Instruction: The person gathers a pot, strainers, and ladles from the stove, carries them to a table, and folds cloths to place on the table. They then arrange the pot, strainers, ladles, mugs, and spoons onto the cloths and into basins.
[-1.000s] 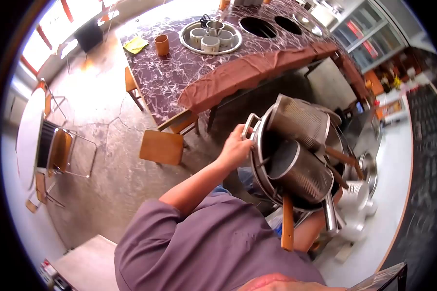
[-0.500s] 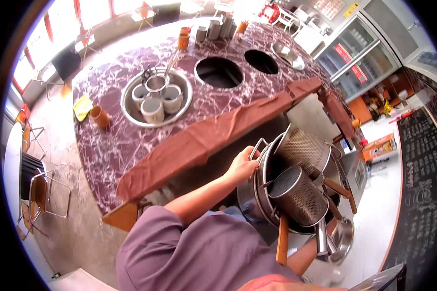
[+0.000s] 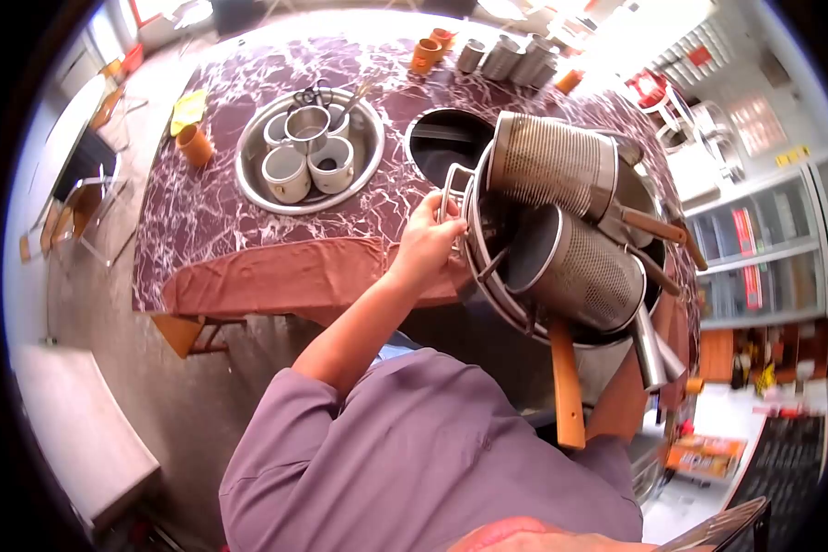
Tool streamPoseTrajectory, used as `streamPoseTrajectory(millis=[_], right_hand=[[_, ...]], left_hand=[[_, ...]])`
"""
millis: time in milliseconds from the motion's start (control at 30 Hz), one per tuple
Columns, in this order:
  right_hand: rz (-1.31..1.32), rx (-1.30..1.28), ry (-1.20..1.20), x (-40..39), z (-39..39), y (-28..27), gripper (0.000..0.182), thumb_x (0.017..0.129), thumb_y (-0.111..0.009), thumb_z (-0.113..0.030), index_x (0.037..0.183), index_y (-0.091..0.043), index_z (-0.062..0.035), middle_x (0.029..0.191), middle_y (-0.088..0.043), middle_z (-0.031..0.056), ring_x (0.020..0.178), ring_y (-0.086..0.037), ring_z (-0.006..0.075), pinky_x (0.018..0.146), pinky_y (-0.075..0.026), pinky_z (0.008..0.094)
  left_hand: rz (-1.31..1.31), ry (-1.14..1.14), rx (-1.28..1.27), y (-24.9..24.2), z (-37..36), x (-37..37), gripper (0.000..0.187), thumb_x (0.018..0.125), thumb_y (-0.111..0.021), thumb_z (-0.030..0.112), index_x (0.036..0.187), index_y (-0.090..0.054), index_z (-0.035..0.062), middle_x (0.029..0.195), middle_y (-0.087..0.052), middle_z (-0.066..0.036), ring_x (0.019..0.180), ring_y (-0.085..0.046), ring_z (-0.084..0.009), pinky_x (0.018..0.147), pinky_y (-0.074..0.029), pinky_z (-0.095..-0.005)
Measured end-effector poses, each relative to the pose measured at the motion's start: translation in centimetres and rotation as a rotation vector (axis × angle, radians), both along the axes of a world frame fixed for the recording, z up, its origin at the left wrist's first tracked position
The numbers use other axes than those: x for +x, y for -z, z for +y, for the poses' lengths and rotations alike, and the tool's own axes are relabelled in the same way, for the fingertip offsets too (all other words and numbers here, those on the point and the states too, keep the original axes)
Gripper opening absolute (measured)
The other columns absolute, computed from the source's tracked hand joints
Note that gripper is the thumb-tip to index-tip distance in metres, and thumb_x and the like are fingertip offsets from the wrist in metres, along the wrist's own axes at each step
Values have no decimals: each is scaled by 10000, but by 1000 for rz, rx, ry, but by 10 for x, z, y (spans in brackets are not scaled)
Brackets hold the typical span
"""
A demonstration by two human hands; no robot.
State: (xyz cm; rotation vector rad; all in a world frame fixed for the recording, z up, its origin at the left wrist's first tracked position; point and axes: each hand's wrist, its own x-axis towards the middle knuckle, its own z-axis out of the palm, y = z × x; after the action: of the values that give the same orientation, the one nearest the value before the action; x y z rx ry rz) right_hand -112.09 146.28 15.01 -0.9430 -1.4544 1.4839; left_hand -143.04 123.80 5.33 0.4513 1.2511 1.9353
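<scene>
My left hand (image 3: 428, 237) is closed round the metal loop handle of a large steel pot (image 3: 484, 299), which is held up at the table's front edge. Inside it lie perforated strainer baskets; one noodle strainer (image 3: 584, 271) rests tilted with its mouth to the left, and another strainer (image 3: 552, 166) is behind it. Wooden handles (image 3: 569, 391) and a metal handle (image 3: 649, 354) stick out over the rim. The pot and strainers hide my right hand; only that forearm shows, reaching up to the pot's right side.
A round hole (image 3: 446, 147) is set in the marbled table (image 3: 193, 198), partly behind the pot. To its left, a steel basin (image 3: 374, 152) holds several cups. A brown cloth (image 3: 276, 276) drapes the front edge. Metal canisters (image 3: 504, 57) stand at the back; a glass-door fridge (image 3: 754, 248) is on the right.
The pot with its strainers has been raised and moved over the table's front edge, now overlapping the holes. My view has turned right. My left hand keeps its hold on the handle.
</scene>
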Motion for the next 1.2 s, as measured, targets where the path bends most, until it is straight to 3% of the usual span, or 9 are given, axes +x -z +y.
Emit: streamPoseTrajectory(millis=[33,267,467,833,1000,1167,1200], right_hand=[[-2,-9,-57,-19,32,1,200,961,-468,-92,1073,-598,11,974,-657,123,890,-638,235,765,-503,353],[-32,-131,-462,-159,220,10,198,962,-466,-89,1073,-597,8,973,-656,121,892,-637,231,764,-503,349],[-7,-262,-803,-282,319,50,195,962,-465,-86,1072,-597,6,973,-655,119,894,-636,226,764,-502,345],[10,-444,-1038,-376,370,95,192,964,-462,-82,1071,-596,2,972,-652,115,898,-633,219,764,-501,338],[39,-507,-1080,-402,375,114,190,964,-461,-79,1071,-596,0,972,-651,114,899,-632,215,764,-501,334],[81,-548,-1112,-419,367,120,189,965,-459,-77,1071,-596,-2,971,-650,112,901,-631,212,764,-500,331],[85,-555,-1112,-419,366,120,188,965,-459,-77,1071,-596,-2,971,-650,112,901,-631,211,764,-500,330]], left_hand=[[165,-91,-39,17,19,-10,150,813,-601,4,922,-512,58,791,-541,-19,712,-547,-102,647,-454,-235],[-71,-367,-51,-23,95,-37,172,770,-633,-3,898,-538,62,760,-524,2,601,-465,-71,527,-381,-204],[-4,-579,-251,8,149,-45,172,775,-613,5,908,-533,79,801,-564,-18,664,-537,-100,545,-403,-235],[-212,-875,-468,47,218,-18,176,790,-582,-5,893,-516,121,854,-566,4,784,-566,-117,601,-404,-260],[-298,-940,-471,83,235,-1,176,831,-512,-38,932,-486,103,940,-583,-41,861,-607,-192,747,-529,-392],[-329,-980,-449,101,240,-2,175,851,-497,-48,956,-495,92,973,-589,-52,898,-618,-208,754,-540,-411],[-334,-967,-476,101,241,-2,163,853,-528,-11,971,-518,102,961,-573,-31,888,-603,-177,742,-518,-364]])
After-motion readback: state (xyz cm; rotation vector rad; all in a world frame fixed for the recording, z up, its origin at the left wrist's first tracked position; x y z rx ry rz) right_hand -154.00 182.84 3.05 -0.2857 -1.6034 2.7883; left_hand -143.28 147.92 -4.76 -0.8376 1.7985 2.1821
